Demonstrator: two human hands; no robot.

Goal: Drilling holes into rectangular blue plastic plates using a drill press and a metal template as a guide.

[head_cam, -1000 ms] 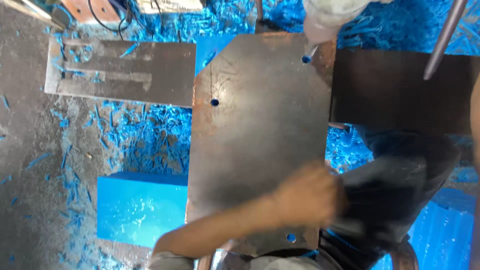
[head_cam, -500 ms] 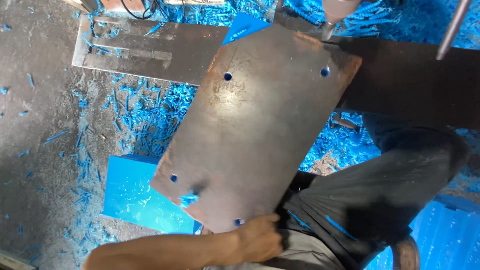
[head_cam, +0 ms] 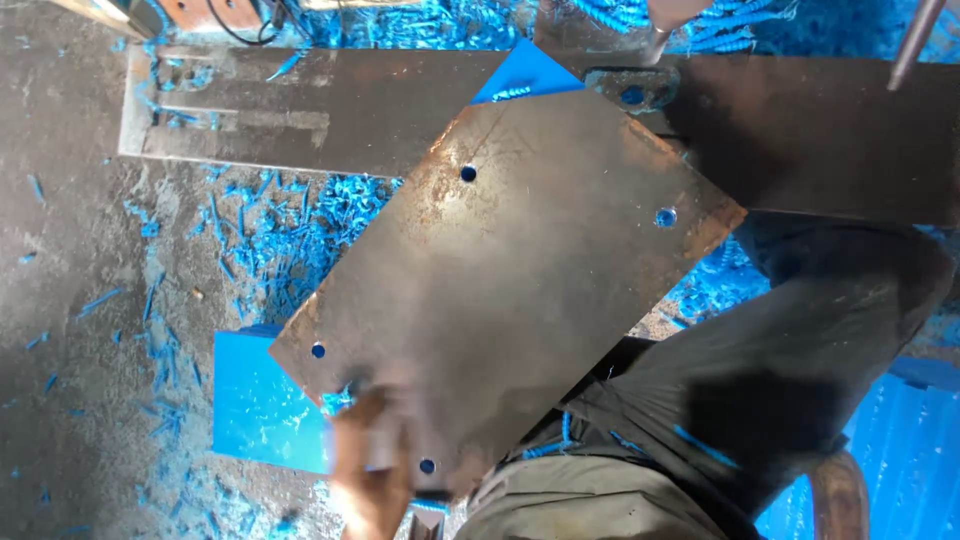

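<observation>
A rusty rectangular steel plate (head_cam: 510,290) with a drilled hole near each corner lies tilted, its long side running from lower left to upper right. My left hand (head_cam: 368,470), blurred, grips the plate at its near lower corner, beside one of the holes. The plate's low end rests over a blue block (head_cam: 255,415). My right hand is not in view. A drill bit tip (head_cam: 657,38) hangs just beyond the plate's far corner.
A long flat steel bar (head_cam: 300,110) and a dark plate (head_cam: 840,140) lie across the back. Blue swarf (head_cam: 270,240) litters the grey floor. My knee in dark trousers (head_cam: 810,380) is at the right, and a metal rod (head_cam: 915,40) is at the top right.
The plate has swung clockwise from nearly upright to strongly tilted, and its far hole has moved away from the drill bit. My hand has slid left along the near edge.
</observation>
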